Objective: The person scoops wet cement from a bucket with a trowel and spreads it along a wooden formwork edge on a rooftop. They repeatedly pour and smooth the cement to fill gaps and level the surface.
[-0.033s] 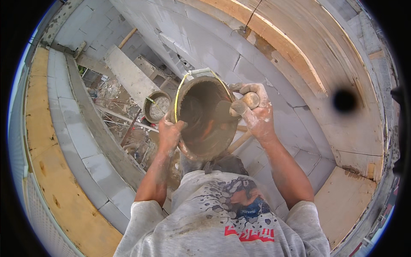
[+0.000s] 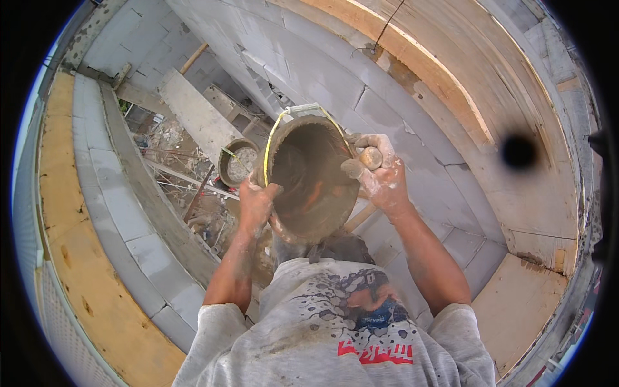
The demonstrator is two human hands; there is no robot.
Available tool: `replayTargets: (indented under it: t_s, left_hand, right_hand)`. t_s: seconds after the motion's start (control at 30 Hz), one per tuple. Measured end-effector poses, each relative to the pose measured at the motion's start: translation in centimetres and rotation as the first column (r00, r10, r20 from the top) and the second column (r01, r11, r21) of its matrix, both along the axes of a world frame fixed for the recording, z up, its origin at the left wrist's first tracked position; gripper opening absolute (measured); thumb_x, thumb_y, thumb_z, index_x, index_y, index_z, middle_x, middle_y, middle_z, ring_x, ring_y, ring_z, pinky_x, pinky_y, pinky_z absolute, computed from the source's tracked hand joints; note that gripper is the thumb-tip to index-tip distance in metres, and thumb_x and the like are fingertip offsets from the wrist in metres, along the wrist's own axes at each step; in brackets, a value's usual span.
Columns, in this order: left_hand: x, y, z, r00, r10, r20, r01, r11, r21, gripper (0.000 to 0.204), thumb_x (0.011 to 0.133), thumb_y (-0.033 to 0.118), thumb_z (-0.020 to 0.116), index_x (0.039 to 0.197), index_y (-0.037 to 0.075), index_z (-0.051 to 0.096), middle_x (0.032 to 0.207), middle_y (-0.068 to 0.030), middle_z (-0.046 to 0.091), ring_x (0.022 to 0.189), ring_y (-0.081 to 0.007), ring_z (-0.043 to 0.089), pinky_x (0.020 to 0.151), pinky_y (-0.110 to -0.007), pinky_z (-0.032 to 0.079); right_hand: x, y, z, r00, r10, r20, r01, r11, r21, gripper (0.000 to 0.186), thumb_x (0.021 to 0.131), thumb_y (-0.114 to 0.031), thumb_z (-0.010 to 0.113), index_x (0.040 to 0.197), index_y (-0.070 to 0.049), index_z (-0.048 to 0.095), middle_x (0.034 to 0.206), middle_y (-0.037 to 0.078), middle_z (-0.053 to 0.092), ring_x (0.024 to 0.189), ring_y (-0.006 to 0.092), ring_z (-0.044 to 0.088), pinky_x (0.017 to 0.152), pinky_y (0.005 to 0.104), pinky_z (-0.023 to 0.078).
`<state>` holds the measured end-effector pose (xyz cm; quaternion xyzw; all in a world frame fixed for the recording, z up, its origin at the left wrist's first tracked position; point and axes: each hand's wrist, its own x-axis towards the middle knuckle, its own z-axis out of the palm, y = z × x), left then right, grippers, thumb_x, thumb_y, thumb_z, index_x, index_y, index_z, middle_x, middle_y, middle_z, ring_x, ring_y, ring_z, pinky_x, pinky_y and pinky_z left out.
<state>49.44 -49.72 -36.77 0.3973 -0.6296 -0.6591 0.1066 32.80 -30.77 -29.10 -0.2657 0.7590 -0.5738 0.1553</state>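
Between grey block walls, a worker's left hand grips a grey-smeared bucket by its edge, seemingly steadying it; at the opposite rim, the right hand clasps a wooden-handled tool.

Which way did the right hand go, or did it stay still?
Yes, it moved slightly: the right hand shifted left and a little down in the picture, judged against the grey block wall.

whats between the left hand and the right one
In the head view, a dirty bucket lies between them, its mouth facing the camera; the left hand grips its side, the right hand holds a round-ended handle.
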Motion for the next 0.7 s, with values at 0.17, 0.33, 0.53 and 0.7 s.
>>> replayTargets:
  t_s: [0.17, 0.33, 0.53, 0.7]
  left_hand:
    - [-1.5, -4.5, 2.0, 0.994, -0.098, 0.053, 0.104, 0.985, -0.135, 0.039, 0.074, 0.003, 0.064, 0.112, -0.008, 0.062, 0.078, -0.0041, 0.064, 0.066, -0.0101, 0.056, 0.06, -0.027, 0.047]
    - [-2.8, -7.9, 4.0, 0.982, -0.139, 0.131, 0.158, 0.976, -0.147, 0.037, 0.074, 0.003, 0.063, 0.11, -0.007, 0.064, 0.084, -0.0049, 0.065, 0.069, -0.0094, 0.057, 0.061, -0.026, 0.047]
    - [-3.4, -10.7, 6.2, 0.984, -0.168, -0.065, 0.163, 0.983, -0.082, 0.038, 0.076, 0.002, 0.063, 0.112, -0.009, 0.061, 0.092, -0.0068, 0.066, 0.074, -0.011, 0.06, 0.064, -0.026, 0.049]
    - [-2.4, -11.2, 7.8, 0.955, -0.083, -0.285, 0.081, 0.997, -0.02, 0.04, 0.076, 0.0, 0.063, 0.115, -0.008, 0.058, 0.099, -0.0092, 0.065, 0.084, -0.013, 0.061, 0.075, -0.027, 0.05]
  right_hand:
    - [-1.5, 0.3, -2.2, 0.844, 0.397, -0.36, -0.135, 0.808, 0.574, 0.034, 0.077, -0.018, 0.078, 0.103, -0.002, 0.063, 0.1, 0.016, 0.069, 0.085, 0.0311, 0.069, 0.071, 0.0396, 0.056]
    - [0.7, -3.6, -4.4, 0.771, 0.629, -0.095, -0.2, 0.382, 0.902, 0.027, 0.079, -0.022, 0.072, 0.095, 0.0, 0.069, 0.086, 0.021, 0.068, 0.081, 0.0344, 0.07, 0.07, 0.0414, 0.057]
    - [3.7, -7.5, -4.6, 0.862, 0.454, 0.225, -0.461, 0.518, 0.72, 0.032, 0.089, -0.025, 0.061, 0.101, 0.003, 0.071, 0.091, 0.024, 0.07, 0.081, 0.0337, 0.071, 0.073, 0.0394, 0.056]
    - [4.2, -6.5, -6.0, 0.803, 0.328, 0.497, -0.521, 0.791, 0.321, 0.046, 0.09, -0.023, 0.058, 0.127, 0.003, 0.061, 0.09, 0.022, 0.071, 0.078, 0.0284, 0.07, 0.077, 0.0363, 0.053]
